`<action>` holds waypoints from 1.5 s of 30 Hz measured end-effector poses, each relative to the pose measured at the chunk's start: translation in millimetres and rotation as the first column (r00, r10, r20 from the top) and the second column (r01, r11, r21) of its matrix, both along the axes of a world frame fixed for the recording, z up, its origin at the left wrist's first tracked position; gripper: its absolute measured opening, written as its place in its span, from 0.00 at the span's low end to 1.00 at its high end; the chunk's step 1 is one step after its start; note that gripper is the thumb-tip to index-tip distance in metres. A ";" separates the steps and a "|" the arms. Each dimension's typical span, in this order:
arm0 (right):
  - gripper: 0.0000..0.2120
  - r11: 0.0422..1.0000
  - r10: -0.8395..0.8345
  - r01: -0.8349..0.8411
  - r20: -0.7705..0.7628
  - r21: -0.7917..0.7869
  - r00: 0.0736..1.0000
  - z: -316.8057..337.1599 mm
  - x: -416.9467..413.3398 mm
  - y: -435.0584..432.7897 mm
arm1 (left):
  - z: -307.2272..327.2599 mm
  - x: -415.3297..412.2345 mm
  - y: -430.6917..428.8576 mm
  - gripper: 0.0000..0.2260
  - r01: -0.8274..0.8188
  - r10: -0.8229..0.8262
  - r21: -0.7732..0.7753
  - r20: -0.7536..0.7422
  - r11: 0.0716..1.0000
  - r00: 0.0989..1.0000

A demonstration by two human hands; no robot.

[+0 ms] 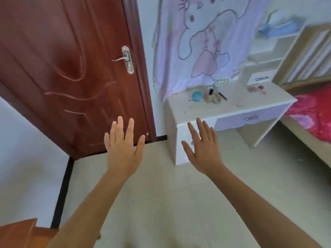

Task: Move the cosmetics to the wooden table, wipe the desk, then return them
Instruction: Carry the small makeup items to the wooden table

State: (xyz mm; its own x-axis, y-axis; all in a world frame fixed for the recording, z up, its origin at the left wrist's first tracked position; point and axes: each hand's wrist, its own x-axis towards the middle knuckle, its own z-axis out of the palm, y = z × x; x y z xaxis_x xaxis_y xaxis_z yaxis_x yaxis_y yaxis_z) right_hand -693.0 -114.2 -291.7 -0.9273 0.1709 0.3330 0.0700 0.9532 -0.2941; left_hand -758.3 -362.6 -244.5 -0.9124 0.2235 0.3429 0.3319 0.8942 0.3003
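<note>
Cosmetics [212, 97] — illegibly small — on desk [188, 111]

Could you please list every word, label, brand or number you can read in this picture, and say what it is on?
None can be read.
The cosmetics on the desk are too small and blurred for any label.
The hanging cloth shows only a cartoon drawing.
</note>
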 end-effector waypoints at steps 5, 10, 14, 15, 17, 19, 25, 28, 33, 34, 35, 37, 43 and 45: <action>0.30 0.979 -0.203 0.203 -0.008 -0.024 0.979 1.1 32.8 128.5 | 5.2 -4.8 139.5 0.28 0.219 -0.219 -0.039 0.005 0.975 0.976; 0.30 0.939 -0.343 0.344 0.029 -0.028 0.939 -16.8 37.1 229.1 | -11.9 -31.7 248.2 0.28 0.355 -0.353 -0.095 0.037 0.930 0.935; 0.31 0.915 -0.404 0.404 0.096 0.017 0.910 -33.5 23.3 302.9 | -40.1 -63.7 329.8 0.29 0.417 -0.408 -0.106 0.093 0.903 0.908; 0.30 0.910 -0.413 0.412 0.105 0.031 0.904 -36.5 15.4 323.5 | -47.2 -74.2 352.0 0.30 0.428 -0.418 -0.100 0.108 0.898 0.902; 0.30 0.903 -0.429 0.425 0.122 0.057 0.895 -40.6 -4.6 367.4 | -59.9 -97.9 398.2 0.30 0.454 -0.439 -0.088 0.147 0.887 0.886; 0.31 0.893 -0.450 0.443 0.153 0.080 0.880 -40.2 -28.4 411.6 | -66.8 -124.6 446.4 0.30 0.477 -0.454 -0.095 0.188 0.874 0.871; 0.30 0.862 -0.507 0.500 0.173 0.089 0.844 -17.9 -93.0 531.7 | -52.3 -205.1 586.6 0.28 0.544 -0.504 -0.138 0.247 0.827 0.828; 0.31 0.837 -0.547 0.543 0.161 0.070 0.822 -16.0 -112.3 579.3 | -44.7 -234.9 645.8 0.28 0.578 -0.528 -0.150 0.271 0.802 0.804; 0.29 0.840 -0.537 0.540 0.190 0.039 0.822 -38.4 -148.3 660.8 | -55.1 -278.6 740.3 0.28 0.607 -0.548 -0.194 0.283 0.771 0.787; 0.29 0.851 -0.518 0.523 0.210 0.031 0.830 -45.8 -156.8 678.2 | -61.7 -286.7 758.2 0.28 0.607 -0.543 -0.209 0.293 0.766 0.787; 0.28 0.863 -0.495 0.504 0.239 0.023 0.835 -55.3 -166.8 696.6 | -69.7 -295.1 775.5 0.28 0.606 -0.534 -0.228 0.308 0.762 0.787; 0.27 0.886 -0.442 0.464 0.312 0.005 0.841 -73.6 -189.9 735.4 | -87.4 -312.2 808.9 0.28 0.603 -0.505 -0.272 0.353 0.750 0.788; 0.29 0.957 -0.209 0.286 0.556 -0.053 0.805 -112.5 -260.3 832.0 | -129.1 -346.7 883.7 0.28 0.597 -0.343 -0.377 0.556 0.708 0.757; 0.29 0.978 -0.122 0.199 0.596 -0.064 0.793 -121.4 -281.7 852.3 | -138.9 -356.3 901.7 0.29 0.599 -0.313 -0.413 0.576 0.686 0.755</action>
